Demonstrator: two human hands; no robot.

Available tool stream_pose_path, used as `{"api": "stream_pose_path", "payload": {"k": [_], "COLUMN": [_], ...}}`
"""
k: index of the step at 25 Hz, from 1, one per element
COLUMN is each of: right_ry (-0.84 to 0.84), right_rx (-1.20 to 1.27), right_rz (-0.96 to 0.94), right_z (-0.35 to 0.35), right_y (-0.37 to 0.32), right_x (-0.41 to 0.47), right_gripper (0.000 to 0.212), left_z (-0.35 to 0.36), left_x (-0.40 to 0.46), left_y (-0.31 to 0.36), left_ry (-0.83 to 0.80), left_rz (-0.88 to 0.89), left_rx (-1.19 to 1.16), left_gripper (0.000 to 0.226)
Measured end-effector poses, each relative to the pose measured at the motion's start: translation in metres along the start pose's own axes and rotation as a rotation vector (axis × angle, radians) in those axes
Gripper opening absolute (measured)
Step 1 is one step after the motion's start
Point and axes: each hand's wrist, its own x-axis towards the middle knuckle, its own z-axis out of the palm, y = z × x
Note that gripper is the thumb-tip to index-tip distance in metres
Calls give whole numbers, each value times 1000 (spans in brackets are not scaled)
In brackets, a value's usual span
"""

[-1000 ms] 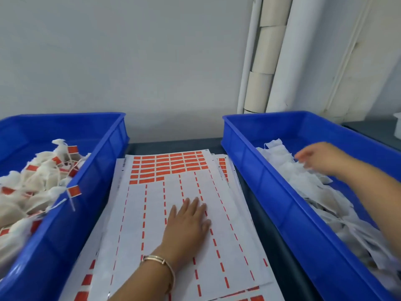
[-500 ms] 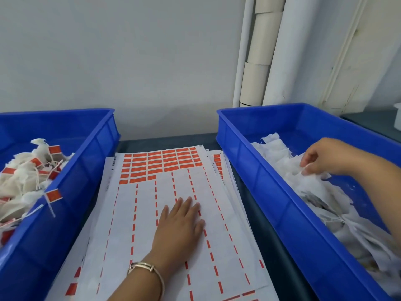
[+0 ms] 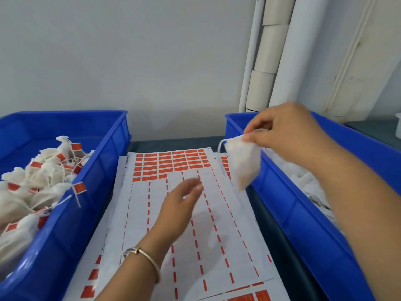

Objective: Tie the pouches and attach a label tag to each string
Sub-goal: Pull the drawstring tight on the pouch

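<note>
A good share of the work is judged to be done: the left bin (image 3: 71, 213) is heaped with tied pouches (image 3: 32, 187) whose strings carry orange tags, and on the top label sheet (image 3: 173, 213) only the far rows of orange labels (image 3: 171, 164) are left, the nearer columns being peeled bare. More is left to do, since untied white pouches (image 3: 303, 181) are piled in the right bin (image 3: 293, 213). One pouch (image 3: 243, 164) is held in the air above the inner wall of that bin and the right edge of the sheets, pinched at its upper corner between the thumb and fingers (image 3: 249, 137) of the right hand (image 3: 288, 131); its body hangs tilted below them, and a loop of string (image 3: 220, 145) can be seen at its top left. This pouch is judged to be neither tied nor tagged yet. The left hand (image 3: 180, 205) is raised over the sheet, blurred, with its fingers loosely extended and nothing held; the pouch is near it, up and to the right, apart.
</note>
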Motion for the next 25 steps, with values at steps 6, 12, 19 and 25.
{"api": "stream_pose_path", "payload": {"k": [6, 12, 19, 25], "right_ry": [-142, -180, -353, -223], "right_rx": [106, 94, 144, 361], "right_rz": [37, 162, 68, 96], "right_z": [101, 160, 204, 198], "right_y": [-8, 18, 26, 39], "right_x": [-24, -20, -22, -28], "right_gripper": [21, 11, 17, 15], "left_z": [-49, -55, -44, -49], "left_x": [-5, 6, 4, 2], "left_y": [15, -29, -41, -40], "left_ry": [63, 61, 201, 306], "left_rz": [81, -15, 95, 173], "left_rx": [-89, 341, 440, 471], "left_gripper": [25, 18, 15, 12]}}
